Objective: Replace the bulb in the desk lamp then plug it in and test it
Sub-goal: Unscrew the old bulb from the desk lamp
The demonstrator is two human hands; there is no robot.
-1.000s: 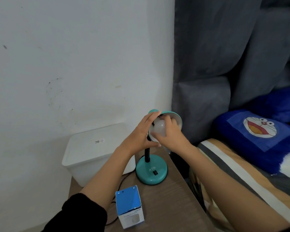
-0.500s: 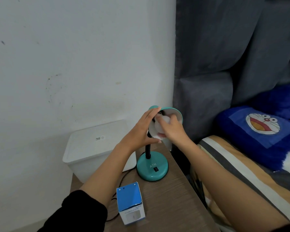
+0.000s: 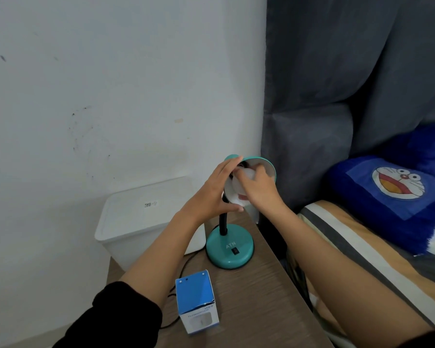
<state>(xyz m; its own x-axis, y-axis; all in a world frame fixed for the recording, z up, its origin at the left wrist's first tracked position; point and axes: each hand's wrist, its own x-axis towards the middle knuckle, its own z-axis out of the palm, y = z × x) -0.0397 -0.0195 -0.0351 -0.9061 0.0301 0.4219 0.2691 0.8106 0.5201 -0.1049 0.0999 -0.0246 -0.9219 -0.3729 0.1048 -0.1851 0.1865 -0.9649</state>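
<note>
A teal desk lamp stands on the wooden table, its round base (image 3: 229,248) bearing a black switch. Its shade (image 3: 263,164) faces me with the white inside showing. My left hand (image 3: 212,194) cups the outside of the shade from the left. Inside the shade my right hand (image 3: 258,190) is closed around a white bulb (image 3: 236,190), mostly hidden by the fingers. The socket is out of sight behind the bulb. A black cord (image 3: 183,266) runs from the base to the left.
A blue and white bulb box (image 3: 196,301) stands on the table (image 3: 256,310) near me. A white lidded bin (image 3: 146,219) sits at the back left against the wall. A bed with a striped cover (image 3: 357,249) and a blue pillow (image 3: 392,197) lies right.
My right hand has pushed the bulb deeper into the shade and turned slightly around it. My left hand stays on the shade.
</note>
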